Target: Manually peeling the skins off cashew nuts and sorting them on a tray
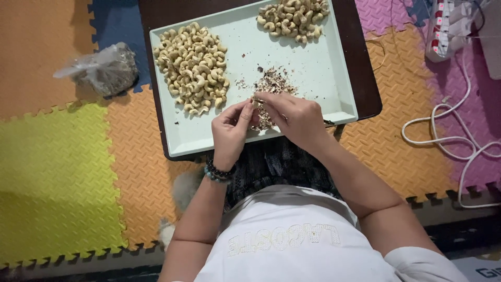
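Note:
A pale green tray (323, 78) rests on a dark low table (365, 78). On its left lies a big heap of cashew nuts (193, 68). A smaller heap of cashews (293, 19) sits at the far right corner. Brown skin flakes (272, 83) pile up in the middle. My left hand (232, 130) and my right hand (295, 117) meet over the tray's near edge, fingertips pinched together on a single cashew nut (255, 102). Fingers hide most of that nut. A beaded bracelet (218, 172) circles my left wrist.
Foam puzzle mats in orange, yellow, blue and pink (57, 172) cover the floor. A clear plastic bag of brownish scraps (104, 70) lies left of the table. White cables (454, 136) and a power strip (443, 26) lie at the right.

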